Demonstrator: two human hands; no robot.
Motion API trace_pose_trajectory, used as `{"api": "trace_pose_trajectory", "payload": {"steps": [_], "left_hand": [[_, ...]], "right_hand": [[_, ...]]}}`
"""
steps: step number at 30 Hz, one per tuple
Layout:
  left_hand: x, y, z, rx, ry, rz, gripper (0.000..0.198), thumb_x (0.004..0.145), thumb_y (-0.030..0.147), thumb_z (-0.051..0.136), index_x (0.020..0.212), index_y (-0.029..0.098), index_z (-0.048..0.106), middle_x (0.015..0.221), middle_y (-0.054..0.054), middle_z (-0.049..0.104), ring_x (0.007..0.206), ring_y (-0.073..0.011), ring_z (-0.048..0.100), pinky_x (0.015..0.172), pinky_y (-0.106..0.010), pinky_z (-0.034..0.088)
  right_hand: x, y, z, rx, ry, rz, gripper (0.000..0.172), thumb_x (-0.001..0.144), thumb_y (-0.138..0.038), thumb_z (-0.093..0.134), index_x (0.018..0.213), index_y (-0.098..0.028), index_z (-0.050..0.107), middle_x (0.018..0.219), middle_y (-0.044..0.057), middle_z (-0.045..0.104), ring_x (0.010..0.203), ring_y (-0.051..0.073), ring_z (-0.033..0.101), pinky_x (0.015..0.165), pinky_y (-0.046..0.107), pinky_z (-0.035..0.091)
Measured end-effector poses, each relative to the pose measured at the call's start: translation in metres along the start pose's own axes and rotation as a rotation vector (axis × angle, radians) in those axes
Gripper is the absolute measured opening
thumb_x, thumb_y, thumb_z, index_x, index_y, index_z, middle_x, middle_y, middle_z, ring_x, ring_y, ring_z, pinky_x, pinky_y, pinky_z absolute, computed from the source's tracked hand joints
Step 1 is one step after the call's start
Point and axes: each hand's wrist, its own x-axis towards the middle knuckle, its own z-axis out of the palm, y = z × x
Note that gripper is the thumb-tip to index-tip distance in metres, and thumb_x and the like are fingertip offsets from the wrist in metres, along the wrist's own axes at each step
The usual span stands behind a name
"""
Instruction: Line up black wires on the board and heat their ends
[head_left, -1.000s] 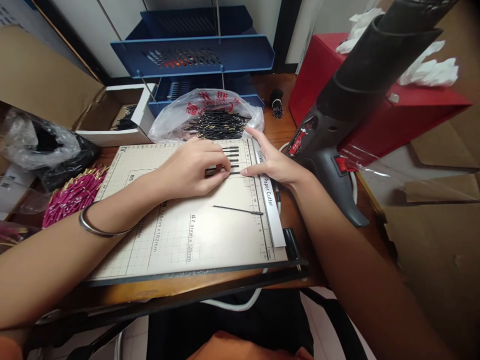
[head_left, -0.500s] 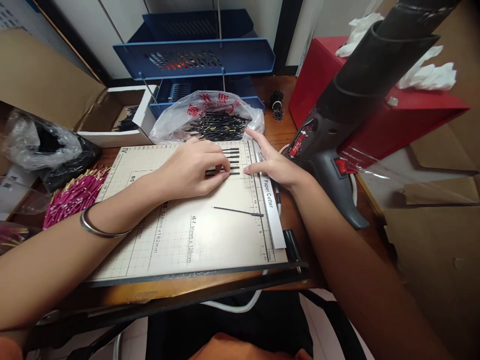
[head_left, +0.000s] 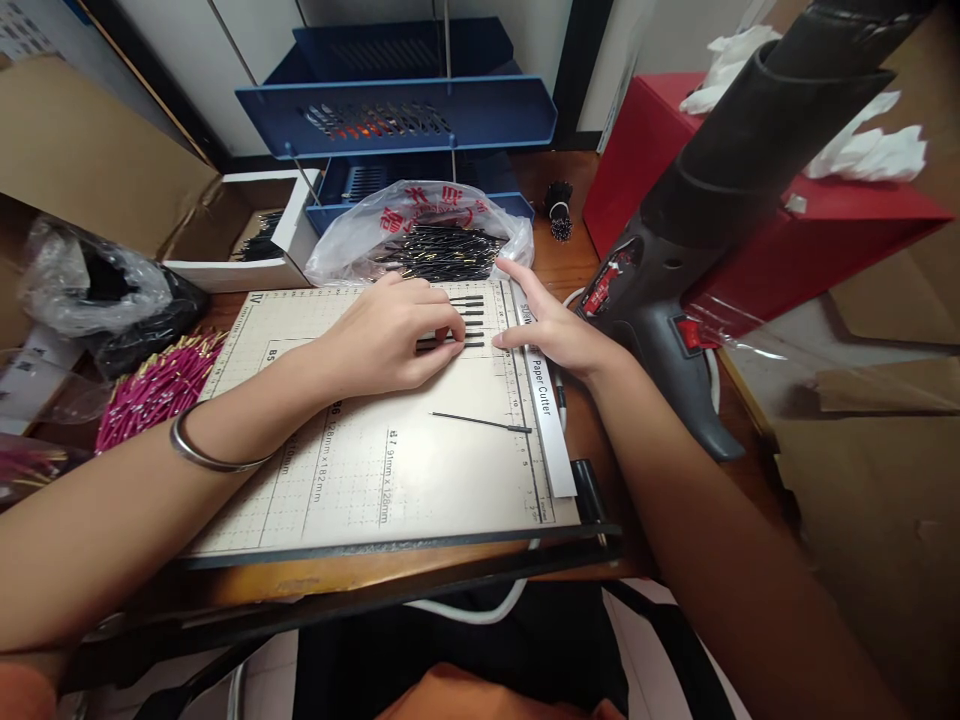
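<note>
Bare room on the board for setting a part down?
Yes: the board between the lone rod and its near edge. Crowded: far right, around left hand, right hand and rod row.

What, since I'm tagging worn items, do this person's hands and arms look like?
The left hand and right hand are ungloved. A curved, silver-coloured metal bangle rings the left forearm. An orange fabric sleeve shows at lower left; the right arm shows no sleeve or jewellery.

"paper cutter" on the white strip (head_left: 541, 388); "b5", "91mm x 128mm" on the board (head_left: 465, 485).
</note>
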Motion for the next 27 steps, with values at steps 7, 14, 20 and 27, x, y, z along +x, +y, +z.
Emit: {"api": "trace_pose_trajectory", "payload": {"steps": [7,14,20,27], "left_hand": [[-0.0003,0.0001,0.0011,-0.018,0.018,0.017,0.021,0.099,0.031,0.059,0.094,0.021,0.077,0.088,-0.005,0.076,0.081,-0.0215,0.063,0.08,-0.037,0.038],[-0.0002,0.0001,0.0017,-0.004,0.03,0.042,0.023,0.099,0.03,0.057,0.092,0.02,0.077,0.085,-0.005,0.075,0.079,-0.021,0.063,0.077,-0.037,0.037],[-0.0006,-0.0012,0.0025,0.006,0.045,0.053,0.022,0.099,0.031,0.058,0.091,0.021,0.076,0.085,-0.004,0.075,0.079,-0.0206,0.063,0.077,-0.037,0.035],[0.0005,0.0077,-0.0021,-0.025,0.107,0.114,0.021,0.099,0.034,0.061,0.088,0.022,0.074,0.082,-0.004,0.074,0.076,-0.0198,0.061,0.075,-0.038,0.035]], "right_hand": [[0.0002,0.0015,-0.0003,0.001,-0.001,-0.006,0.113,0.066,-0.027,0.082,0.167,-0.029,0.031,0.179,0.003,0.027,0.167,0.035,0.024,0.142,0.054,0.013],[0.0008,0.0027,-0.0002,0.001,-0.007,-0.005,0.114,0.066,-0.029,0.082,0.168,-0.031,0.031,0.179,0.002,0.027,0.167,0.035,0.024,0.141,0.055,0.013],[0.0009,0.0012,-0.0003,-0.031,-0.007,-0.001,0.116,0.066,-0.03,0.081,0.169,-0.026,0.029,0.18,0.004,0.024,0.168,0.036,0.021,0.142,0.052,0.013],[0.0004,0.0028,-0.0008,-0.005,-0.015,-0.029,0.112,0.067,-0.028,0.08,0.168,-0.031,0.031,0.18,0.002,0.024,0.169,0.034,0.02,0.142,0.054,0.011]]}}
